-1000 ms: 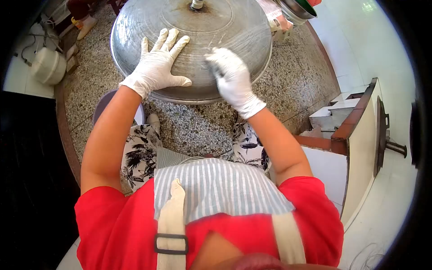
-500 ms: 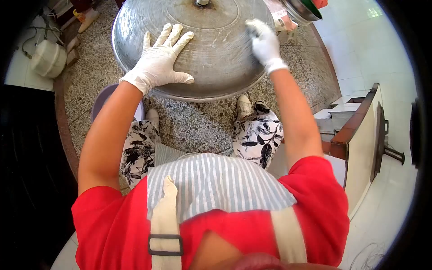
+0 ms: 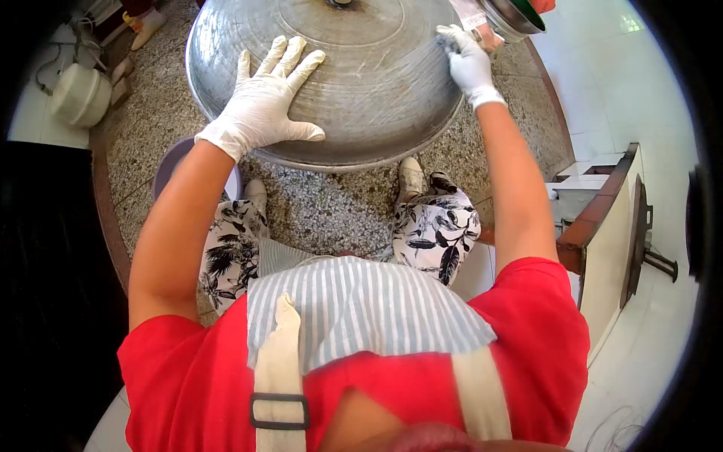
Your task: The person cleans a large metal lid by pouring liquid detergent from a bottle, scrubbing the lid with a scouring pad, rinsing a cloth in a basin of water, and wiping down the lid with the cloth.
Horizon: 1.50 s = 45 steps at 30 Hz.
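- Two gloved hands on one large metal lid (image 3: 361, 98). It lies dome up in front of our knees, well above the floor (image 3: 324, 211) by our reading; whatever bears it is hidden.
- Our left hand (image 3: 260, 109): fingers spread wide, palm down on the lid's left part, thumb out to the side, nothing seen in its grasp.
- Our right hand (image 3: 468, 68): at the lid's right edge, fingers narrow and bent over a small dark thing (image 3: 449, 47), a pad perhaps. Too little shows for us to name it surely.
- Progress, our judgement: surface work under way, not finished. We see curved streaks and fine scratches over much of the dome, with a brown stain beside the knob (image 3: 341, 2) at the top.
- Evenly clean metal: none we can vouch for. The patch under our left palm is covered, and the lid's far edge runs out of view, so we cannot tell what share is done.
- Nearby, we note a pale purple tub (image 3: 173, 162) below the lid's left side, a metal bowl (image 3: 516, 19) beyond its right side, and another person's shoe (image 3: 147, 29) far left, well apart from our hands.
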Tool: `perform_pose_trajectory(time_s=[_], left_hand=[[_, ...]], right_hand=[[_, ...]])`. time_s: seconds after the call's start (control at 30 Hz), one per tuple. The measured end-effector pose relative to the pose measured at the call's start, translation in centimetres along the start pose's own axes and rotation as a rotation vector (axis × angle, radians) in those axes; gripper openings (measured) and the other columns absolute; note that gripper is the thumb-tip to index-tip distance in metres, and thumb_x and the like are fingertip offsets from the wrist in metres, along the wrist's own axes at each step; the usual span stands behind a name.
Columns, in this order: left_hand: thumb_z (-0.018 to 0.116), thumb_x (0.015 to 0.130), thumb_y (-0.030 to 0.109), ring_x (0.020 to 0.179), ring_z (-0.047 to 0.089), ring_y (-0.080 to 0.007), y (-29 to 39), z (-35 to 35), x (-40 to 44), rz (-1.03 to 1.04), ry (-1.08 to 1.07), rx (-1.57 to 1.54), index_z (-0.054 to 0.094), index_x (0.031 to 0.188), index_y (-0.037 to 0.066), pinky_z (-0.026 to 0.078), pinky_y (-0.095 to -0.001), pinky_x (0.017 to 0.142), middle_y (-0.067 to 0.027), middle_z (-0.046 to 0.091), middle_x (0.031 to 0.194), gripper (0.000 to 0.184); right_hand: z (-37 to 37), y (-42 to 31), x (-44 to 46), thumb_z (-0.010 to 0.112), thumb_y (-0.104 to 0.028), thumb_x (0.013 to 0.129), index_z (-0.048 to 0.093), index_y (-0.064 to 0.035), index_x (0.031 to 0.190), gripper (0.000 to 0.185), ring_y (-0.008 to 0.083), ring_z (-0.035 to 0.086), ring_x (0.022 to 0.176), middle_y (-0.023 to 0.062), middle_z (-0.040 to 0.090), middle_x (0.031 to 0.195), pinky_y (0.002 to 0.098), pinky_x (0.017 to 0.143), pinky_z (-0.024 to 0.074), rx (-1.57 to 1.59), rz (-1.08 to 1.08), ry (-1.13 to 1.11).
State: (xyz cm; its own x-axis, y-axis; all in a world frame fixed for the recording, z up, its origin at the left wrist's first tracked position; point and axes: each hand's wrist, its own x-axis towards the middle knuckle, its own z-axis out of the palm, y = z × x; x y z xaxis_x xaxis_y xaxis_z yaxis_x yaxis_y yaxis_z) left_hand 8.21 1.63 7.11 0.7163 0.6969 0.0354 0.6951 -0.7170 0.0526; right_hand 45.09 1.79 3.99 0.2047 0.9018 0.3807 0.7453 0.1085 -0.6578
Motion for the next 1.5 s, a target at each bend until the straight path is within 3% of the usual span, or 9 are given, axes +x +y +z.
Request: perform_pose_trajectory(time_s=[0.1, 0.23, 0.37, 0.57, 0.7, 0.87, 1.03, 1.3, 1.5], left_hand=[[0.077, 0.06, 0.064, 0.148, 0.009, -0.0318, -0.1, -0.2, 0.3, -0.006, 0.004, 0.009, 0.021, 0.153, 0.026, 0.004, -0.0609, 0.116, -0.0108, 0.016, 0.16, 0.115], [0.078, 0.061, 0.061, 0.148, 0.009, -0.0321, 0.4, -0.8, 0.4, -0.022, -0.015, -0.007, 0.021, 0.153, 0.025, 0.004, -0.0615, 0.116, -0.0113, 0.016, 0.16, 0.114], [0.079, 0.062, 0.058, 0.148, 0.011, -0.0325, -0.3, -0.1, 0.6, 0.007, 0.013, 0.01, 0.021, 0.153, 0.025, 0.005, -0.062, 0.115, -0.011, 0.016, 0.159, 0.113], [0.077, 0.059, 0.065, 0.148, 0.011, -0.0321, -0.6, 0.4, 0.5, 0.021, 0.023, 0.01, 0.02, 0.153, 0.026, 0.007, -0.0612, 0.116, -0.0096, 0.016, 0.16, 0.116], [0.077, 0.058, 0.066, 0.148, 0.011, -0.0312, -0.2, 0.0, 0.4, 0.014, 0.016, 0.024, 0.02, 0.153, 0.027, 0.007, -0.0608, 0.116, -0.009, 0.016, 0.16, 0.117], [0.077, 0.059, 0.064, 0.148, 0.011, -0.0312, -0.3, 0.2, 0.6, 0.011, 0.01, 0.028, 0.019, 0.153, 0.027, 0.008, -0.0612, 0.116, -0.0078, 0.016, 0.16, 0.116], [0.077, 0.059, 0.064, 0.148, 0.011, -0.0313, -0.9, 0.5, 0.7, 0.025, 0.019, 0.039, 0.019, 0.153, 0.028, 0.008, -0.0603, 0.116, -0.0062, 0.015, 0.16, 0.115], [0.075, 0.059, 0.068, 0.148, 0.01, -0.0316, -0.5, 0.5, 0.7, 0.019, 0.012, 0.051, 0.019, 0.153, 0.028, 0.007, -0.0604, 0.116, -0.0071, 0.016, 0.16, 0.117], [0.076, 0.06, 0.065, 0.148, 0.009, -0.0311, -0.1, 0.2, 0.5, -0.001, 0.007, 0.041, 0.019, 0.153, 0.029, 0.007, -0.0604, 0.116, -0.0084, 0.015, 0.16, 0.115]], right_hand=[[1.0, -0.1, 0.4, 0.055, 0.008, 0.088, 0.064, -0.0095, 0.12, 0.038, 0.0158, 0.061, 0.105, 0.0059, 0.067, 0.113, 0.0276, 0.097, 0.0458, -0.182, -0.025, 0.061], [4.8, -10.5, -8.1, 0.066, -0.005, 0.084, 0.071, -0.01, 0.105, 0.023, 0.026, 0.063, 0.109, 0.0108, 0.07, 0.109, 0.0373, 0.102, 0.0463, -0.155, -0.45, 0.08], [7.7, -17.0, -13.9, 0.066, -0.002, 0.08, 0.066, -0.0118, 0.111, 0.033, 0.029, 0.058, 0.117, 0.013, 0.063, 0.122, 0.0434, 0.105, 0.0408, -0.111, -0.427, -0.059], [2.7, -6.0, -8.1, 0.057, 0.008, 0.084, 0.066, -0.0123, 0.117, 0.039, 0.0232, 0.058, 0.117, 0.0073, 0.063, 0.125, 0.0379, 0.106, 0.0419, -0.024, -0.375, 0.024], [-0.9, 1.6, -4.5, 0.058, -0.004, 0.092, 0.067, -0.0139, 0.116, 0.027, 0.0246, 0.055, 0.122, 0.0084, 0.061, 0.129, 0.0372, 0.107, 0.0423, 0.305, 0.133, 0.098], [5.7, -11.2, -12.6, 0.055, 0.008, 0.075, 0.07, -0.0088, 0.104, 0.037, 0.0284, 0.06, 0.112, 0.0125, 0.068, 0.112, 0.0434, 0.105, 0.0413, -0.027, -0.397, 0.193], [7.6, -15.4, -15.4, 0.06, 0.005, 0.069, 0.067, -0.0102, 0.112, 0.046, 0.0301, 0.054, 0.123, 0.0133, 0.063, 0.123, 0.0461, 0.109, 0.035, -0.019, -0.416, 0.011], [0.2, -1.7, -6.5, 0.061, 0.001, 0.086, 0.067, -0.0091, 0.115, 0.031, 0.0278, 0.055, 0.121, 0.0128, 0.062, 0.125, 0.0372, 0.111, 0.0374, 0.068, -0.073, 0.168], [8.5, -13.9, -12.8, 0.054, 0.008, 0.067, 0.067, -0.0082, 0.103, 0.042, 0.0335, 0.057, 0.118, 0.0167, 0.065, 0.118, 0.0463, 0.108, 0.0373, -0.039, -0.393, 0.144]])
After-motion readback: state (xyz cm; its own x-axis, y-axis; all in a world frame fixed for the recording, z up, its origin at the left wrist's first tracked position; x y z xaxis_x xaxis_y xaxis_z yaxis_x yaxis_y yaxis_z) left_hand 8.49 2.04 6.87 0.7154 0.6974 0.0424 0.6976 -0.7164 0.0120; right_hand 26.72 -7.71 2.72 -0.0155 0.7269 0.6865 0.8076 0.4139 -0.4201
